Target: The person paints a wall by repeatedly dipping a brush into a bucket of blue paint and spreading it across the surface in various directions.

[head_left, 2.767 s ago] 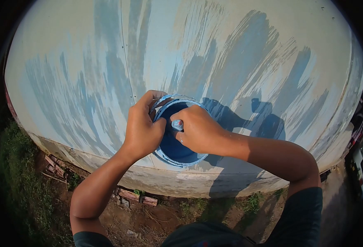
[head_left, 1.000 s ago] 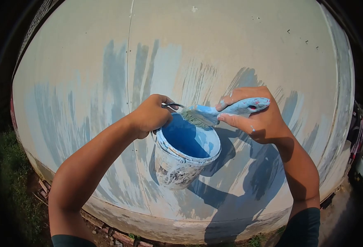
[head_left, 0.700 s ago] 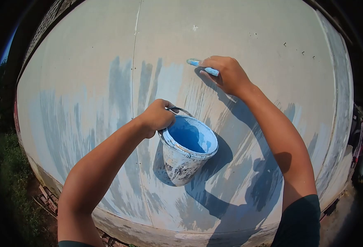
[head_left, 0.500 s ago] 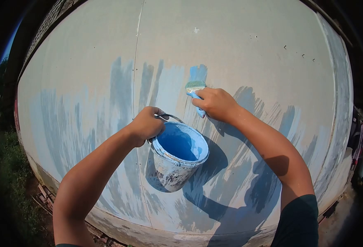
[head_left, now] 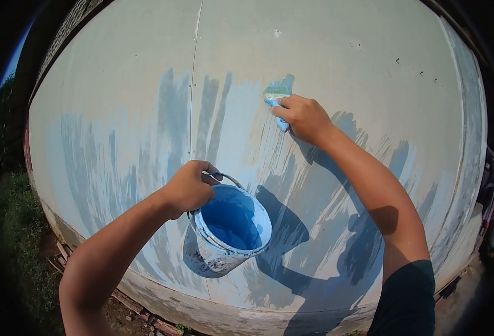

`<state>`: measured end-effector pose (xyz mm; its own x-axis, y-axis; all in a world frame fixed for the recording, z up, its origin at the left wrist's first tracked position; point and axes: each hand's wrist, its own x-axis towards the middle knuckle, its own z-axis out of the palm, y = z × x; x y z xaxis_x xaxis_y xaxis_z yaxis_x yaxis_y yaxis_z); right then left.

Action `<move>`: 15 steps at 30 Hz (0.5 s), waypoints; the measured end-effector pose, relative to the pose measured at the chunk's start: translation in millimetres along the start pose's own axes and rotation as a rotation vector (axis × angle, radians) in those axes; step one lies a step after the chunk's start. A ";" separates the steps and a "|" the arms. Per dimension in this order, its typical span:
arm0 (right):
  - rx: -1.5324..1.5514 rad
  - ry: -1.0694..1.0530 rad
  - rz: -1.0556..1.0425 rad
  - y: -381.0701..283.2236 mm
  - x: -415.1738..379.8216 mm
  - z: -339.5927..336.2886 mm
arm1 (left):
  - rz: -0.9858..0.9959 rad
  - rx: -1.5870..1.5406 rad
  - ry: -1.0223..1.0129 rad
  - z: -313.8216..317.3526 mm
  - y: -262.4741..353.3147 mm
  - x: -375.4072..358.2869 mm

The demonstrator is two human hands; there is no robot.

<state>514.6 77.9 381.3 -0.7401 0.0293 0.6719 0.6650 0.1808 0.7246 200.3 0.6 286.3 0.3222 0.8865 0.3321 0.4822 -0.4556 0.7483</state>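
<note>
My left hand [head_left: 193, 189] is closed round the dark handle of a paint bucket [head_left: 221, 260], which hangs slightly tilted before the wall. Blue paint [head_left: 230, 221] shows inside it, and its outside is smeared and spotted. Up and to the right, my right hand [head_left: 305, 117] grips the blue-stained handle of a paintbrush [head_left: 281, 115]. The brush's bristles lie against the wall [head_left: 347, 78] at the top of a fresh blue stroke. Streaky blue and grey-blue strokes cover the wall's lower half; above them the surface is pale grey.
A vertical seam [head_left: 191, 129] runs down the wall, left of the brush. Grass [head_left: 17, 235] grows at the lower left, with broken bricks [head_left: 157, 323] along the wall's foot. Dark shadows of the arms and bucket fall on the wall.
My right hand has moved the paintbrush upward along the wall. The bucket in my left hand hangs lower and a little farther left. The view has shifted slightly.
</note>
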 end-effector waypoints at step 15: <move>-0.055 0.052 0.128 23.3 -61.5 -50.5 | 0.079 -0.026 -0.011 18.0 26.3 1.4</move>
<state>580.7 30.7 364.5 -0.6434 -0.0027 0.7655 0.7593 0.1251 0.6386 228.2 -11.6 296.1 0.3676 0.8468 0.3844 0.4338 -0.5218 0.7346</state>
